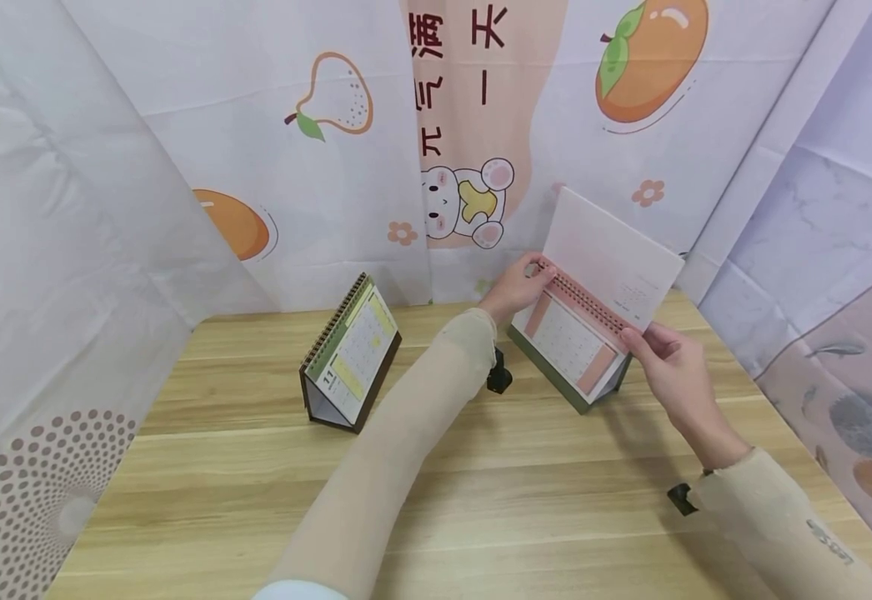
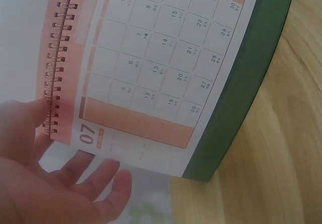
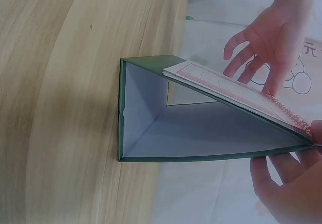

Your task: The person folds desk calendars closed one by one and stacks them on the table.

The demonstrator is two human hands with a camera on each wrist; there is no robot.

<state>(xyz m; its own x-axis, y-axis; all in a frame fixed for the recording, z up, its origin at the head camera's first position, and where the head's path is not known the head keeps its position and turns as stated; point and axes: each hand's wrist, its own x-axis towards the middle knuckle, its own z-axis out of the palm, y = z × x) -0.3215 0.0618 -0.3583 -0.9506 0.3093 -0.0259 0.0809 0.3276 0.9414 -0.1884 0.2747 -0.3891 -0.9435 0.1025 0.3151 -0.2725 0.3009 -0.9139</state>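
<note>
A pink-and-white desk calendar (image 1: 567, 342) with a green base stands at the back right of the table, a page (image 1: 608, 250) raised above its spiral rings. In the left wrist view the calendar sheet (image 2: 156, 58) reads 07. My left hand (image 1: 514, 287) pinches the left end of the ring edge, its other fingers spread beside the calendar. At the right end of that edge, my right hand (image 1: 676, 375) grips with the thumb in front. Its fingers (image 3: 287, 168) lie against the back panel in the right wrist view, where the hollow triangular stand (image 3: 196, 128) shows from the side.
A second desk calendar (image 1: 353, 354), green and yellow with a dark base and marked 11, stands to the left on the wooden table (image 1: 218, 500). Behind the table hangs a printed curtain (image 1: 256, 100), and another patterned cloth (image 1: 849, 333) borders the right side.
</note>
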